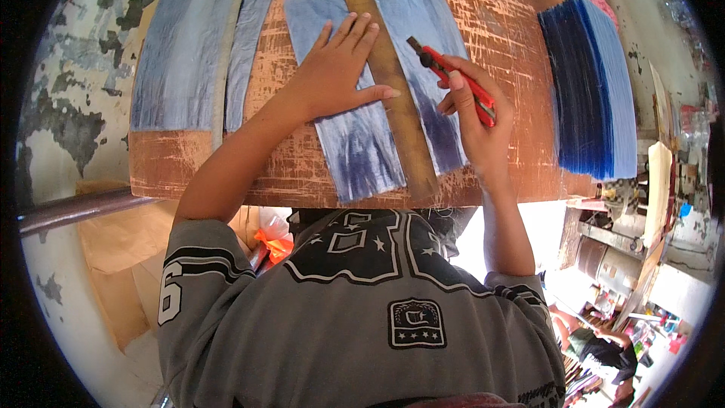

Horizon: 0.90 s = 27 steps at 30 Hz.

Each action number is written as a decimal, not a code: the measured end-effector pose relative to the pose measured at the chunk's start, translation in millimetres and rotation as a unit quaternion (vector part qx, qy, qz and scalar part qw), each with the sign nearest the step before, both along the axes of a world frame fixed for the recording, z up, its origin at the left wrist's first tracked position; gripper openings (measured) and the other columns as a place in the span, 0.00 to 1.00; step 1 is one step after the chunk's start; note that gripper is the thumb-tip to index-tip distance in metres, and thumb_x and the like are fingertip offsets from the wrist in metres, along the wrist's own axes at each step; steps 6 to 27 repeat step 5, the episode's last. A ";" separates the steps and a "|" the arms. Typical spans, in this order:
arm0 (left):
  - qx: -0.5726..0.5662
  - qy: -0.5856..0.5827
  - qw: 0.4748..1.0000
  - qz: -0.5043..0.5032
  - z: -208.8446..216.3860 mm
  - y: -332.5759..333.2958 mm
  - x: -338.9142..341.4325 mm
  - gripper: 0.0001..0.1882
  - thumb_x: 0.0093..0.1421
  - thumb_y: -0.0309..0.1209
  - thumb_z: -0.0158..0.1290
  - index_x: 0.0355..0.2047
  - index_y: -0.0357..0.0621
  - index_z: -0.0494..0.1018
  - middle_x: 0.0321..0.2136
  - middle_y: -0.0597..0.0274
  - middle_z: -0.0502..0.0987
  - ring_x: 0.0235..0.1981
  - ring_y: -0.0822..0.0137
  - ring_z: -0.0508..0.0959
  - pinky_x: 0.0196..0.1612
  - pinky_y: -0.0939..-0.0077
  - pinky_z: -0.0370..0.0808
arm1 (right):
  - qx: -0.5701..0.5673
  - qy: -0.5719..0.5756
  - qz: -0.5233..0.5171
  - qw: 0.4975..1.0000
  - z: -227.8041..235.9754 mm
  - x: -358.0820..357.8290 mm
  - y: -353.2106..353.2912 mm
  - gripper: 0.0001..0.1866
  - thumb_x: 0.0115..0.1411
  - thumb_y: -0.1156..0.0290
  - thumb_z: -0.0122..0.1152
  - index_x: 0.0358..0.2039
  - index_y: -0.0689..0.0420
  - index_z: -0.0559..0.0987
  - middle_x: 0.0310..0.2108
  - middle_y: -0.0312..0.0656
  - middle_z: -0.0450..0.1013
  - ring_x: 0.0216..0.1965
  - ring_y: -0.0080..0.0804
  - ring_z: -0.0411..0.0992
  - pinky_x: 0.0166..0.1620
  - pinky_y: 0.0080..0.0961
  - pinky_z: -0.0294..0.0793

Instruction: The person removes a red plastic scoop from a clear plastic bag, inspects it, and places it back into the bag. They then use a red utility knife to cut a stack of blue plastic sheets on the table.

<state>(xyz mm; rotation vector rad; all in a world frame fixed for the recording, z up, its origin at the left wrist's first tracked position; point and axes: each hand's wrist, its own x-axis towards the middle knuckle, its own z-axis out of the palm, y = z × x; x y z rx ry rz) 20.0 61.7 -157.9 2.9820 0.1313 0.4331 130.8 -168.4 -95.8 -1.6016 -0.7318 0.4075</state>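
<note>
My left hand (pixel 340 64) lies flat with fingers spread, pressing on a long brown ruler-like strip (pixel 389 68) and the blue sheet under it. The strip runs from the far side of the table toward my body, across the mottled blue and white sheet (pixel 423 38), which shows on both its sides. In my right hand (pixel 483 121) is a red box cutter (pixel 461 83), gripped with the thumb along its handle. Its blade tip points up and left, above the sheet's right part and apart from the strip.
Scored brown table (pixel 506 53) under everything. At its left lie streaked blue sheets (pixel 185 53) with a narrow pale strip (pixel 234 53) across them. A thick stack of dark and light blue sheets (pixel 589 91) stands at the right edge. Another person (pixel 604 351) is at lower right.
</note>
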 end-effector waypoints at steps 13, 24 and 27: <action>0.018 0.011 1.000 0.000 2.1 0.3 2.4 0.59 0.60 0.73 0.43 0.70 0.28 0.52 0.71 0.37 0.53 0.74 0.43 0.50 0.73 0.45 0.46 | 0.062 -0.011 -0.076 0.995 3.7 4.7 -14.8 0.18 0.70 0.64 0.60 0.54 0.61 0.79 0.38 0.44 0.80 0.31 0.21 0.76 0.36 0.18 0.76; 0.018 0.011 1.000 0.000 2.1 0.3 2.4 0.59 0.60 0.73 0.43 0.70 0.28 0.52 0.71 0.37 0.53 0.74 0.43 0.50 0.73 0.45 0.46 | 0.062 -0.011 -0.076 0.995 3.7 4.7 -14.8 0.18 0.70 0.64 0.60 0.54 0.61 0.79 0.38 0.44 0.80 0.31 0.21 0.76 0.36 0.18 0.76; 0.018 0.011 1.000 0.000 2.1 0.3 2.4 0.59 0.60 0.73 0.43 0.70 0.28 0.52 0.71 0.37 0.53 0.74 0.43 0.50 0.73 0.45 0.46 | 0.062 -0.011 -0.076 0.995 3.7 4.7 -14.8 0.18 0.70 0.64 0.60 0.54 0.61 0.79 0.38 0.44 0.80 0.31 0.21 0.76 0.36 0.18 0.76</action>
